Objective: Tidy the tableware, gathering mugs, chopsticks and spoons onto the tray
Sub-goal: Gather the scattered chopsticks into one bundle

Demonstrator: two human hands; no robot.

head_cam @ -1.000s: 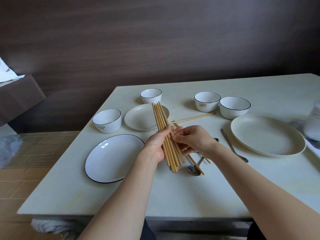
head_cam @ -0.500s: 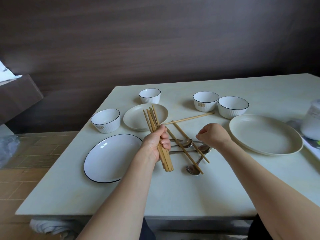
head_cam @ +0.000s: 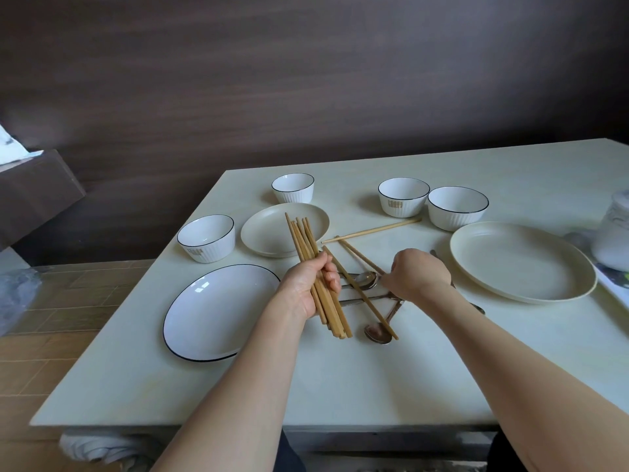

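Note:
My left hand (head_cam: 306, 287) grips a bundle of several wooden chopsticks (head_cam: 301, 240), held above the table with the tips pointing away from me. My right hand (head_cam: 420, 277) is down at the table's middle, and its curled fingers pinch the near end of a loose chopstick (head_cam: 357, 255). A second loose chopstick (head_cam: 360, 291) lies across several metal spoons (head_cam: 366, 279), one with its bowl towards me (head_cam: 377, 333). A third chopstick (head_cam: 371, 229) lies further back. At the right edge I see a strip of white tray (head_cam: 612, 286) with a blurred white vessel (head_cam: 612, 233) on it.
Several white ribbed bowls (head_cam: 207, 238) (head_cam: 292, 187) (head_cam: 403, 195) (head_cam: 457, 207) stand along the back. A small cream plate (head_cam: 269, 233), a black-rimmed white oval plate (head_cam: 211, 311) and a large cream oval plate (head_cam: 520, 260) lie around the cutlery. The table edge (head_cam: 204, 420) runs near me.
My right hand let go of the bundle, swung right and dropped onto a loose chopstick. The left hand kept the bundle, which tilted a little to the left.

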